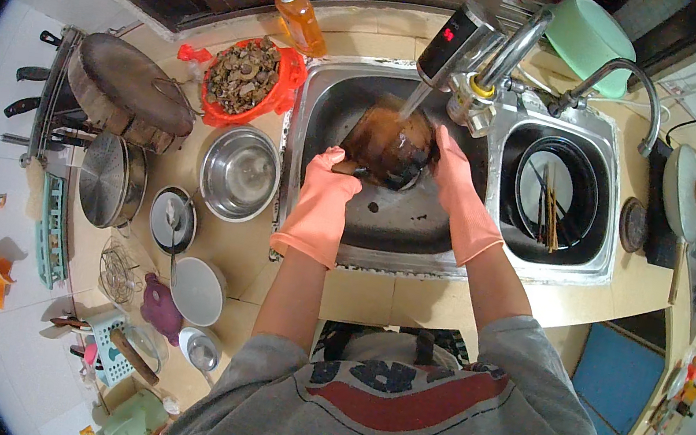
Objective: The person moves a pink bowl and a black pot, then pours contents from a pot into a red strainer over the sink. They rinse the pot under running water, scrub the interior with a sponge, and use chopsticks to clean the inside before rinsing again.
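A dark brown, shiny pot (369,137) is tilted in the left basin of the steel sink (376,231). Water from the faucet (456,42), which has a lit digital display, runs into it. My left hand (329,181), in an orange-pink rubber glove, grips a short projection at the pot's lower left. Gloved the same way, my right hand (452,165) presses against the pot's right side with the fingers partly hidden behind it. The stream and the glare blur the pot's inside.
Left of the sink are a red basket (289,92) of brown scraps, a steel bowl (241,172) and a round wooden chopping board (129,87). Dish soap (305,24) stands behind. The right basin holds a dark pot (520,202) with chopsticks (548,219). Knives (23,105) hang at left.
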The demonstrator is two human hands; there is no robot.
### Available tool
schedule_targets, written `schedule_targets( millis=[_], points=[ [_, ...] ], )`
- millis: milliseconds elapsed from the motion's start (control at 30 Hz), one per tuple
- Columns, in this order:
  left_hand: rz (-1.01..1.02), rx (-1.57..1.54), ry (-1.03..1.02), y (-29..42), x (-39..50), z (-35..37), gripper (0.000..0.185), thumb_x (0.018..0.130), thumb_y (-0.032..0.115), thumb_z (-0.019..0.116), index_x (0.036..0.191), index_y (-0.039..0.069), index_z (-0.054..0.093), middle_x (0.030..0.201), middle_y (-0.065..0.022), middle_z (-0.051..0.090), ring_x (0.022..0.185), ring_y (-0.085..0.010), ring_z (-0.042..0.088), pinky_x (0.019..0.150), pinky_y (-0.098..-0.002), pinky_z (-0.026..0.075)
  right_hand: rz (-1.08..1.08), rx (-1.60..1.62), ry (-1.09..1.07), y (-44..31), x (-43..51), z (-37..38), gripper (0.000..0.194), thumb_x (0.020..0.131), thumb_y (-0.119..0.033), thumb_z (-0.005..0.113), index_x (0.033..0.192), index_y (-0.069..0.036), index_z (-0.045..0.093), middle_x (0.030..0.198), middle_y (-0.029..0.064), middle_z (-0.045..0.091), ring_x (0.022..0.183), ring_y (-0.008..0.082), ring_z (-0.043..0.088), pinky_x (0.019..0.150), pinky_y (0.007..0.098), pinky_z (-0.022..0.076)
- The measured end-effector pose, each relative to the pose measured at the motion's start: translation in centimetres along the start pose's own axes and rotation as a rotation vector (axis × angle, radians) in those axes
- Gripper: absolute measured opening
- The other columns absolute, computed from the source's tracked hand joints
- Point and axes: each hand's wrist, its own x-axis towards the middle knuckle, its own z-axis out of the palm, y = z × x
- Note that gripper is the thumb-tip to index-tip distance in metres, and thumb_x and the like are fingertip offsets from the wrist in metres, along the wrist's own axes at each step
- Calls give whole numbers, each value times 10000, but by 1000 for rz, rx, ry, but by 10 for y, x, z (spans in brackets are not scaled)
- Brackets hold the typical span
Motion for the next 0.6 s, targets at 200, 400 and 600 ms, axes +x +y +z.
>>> schedule_targets(
  millis=[200, 400, 600],
  points=[
    [115, 319, -14, 9, 14, -4, 417, 787, 35, 759, 1192, 64, 660, 1229, -5, 644, 1183, -114, 586, 1036, -227, 443, 144, 11, 35, -12, -16, 4, 549, 1007, -558, 583, 1410, -189, 640, 981, -25, 625, 782, 112, 454, 721, 298, 363],
    [220, 907, -15, 52, -68, 70, 609, 714, -137, 677, 1284, 73, 640, 1262, -31, 650, 1173, -129, 595, 983, -273, 463, 184, -43, 26, 11, -5, -33, 704, 987, -605, 561, 1517, -142, 542, 1369, 15, 640, 1136, 224, 572, 1004, 349, 422],
    [50, 954, 77, 78, -118, 105, 659, 705, -136, 651, 1324, 90, 629, 1088, -78, 671, 921, -168, 620, 818, -324, 505, -28, -128, 136, 11, -30, -39, 614, 998, -517, 604, 1431, -82, 617, 1309, 40, 675, 1193, 149, 580, 1053, 298, 414]
  ],
)
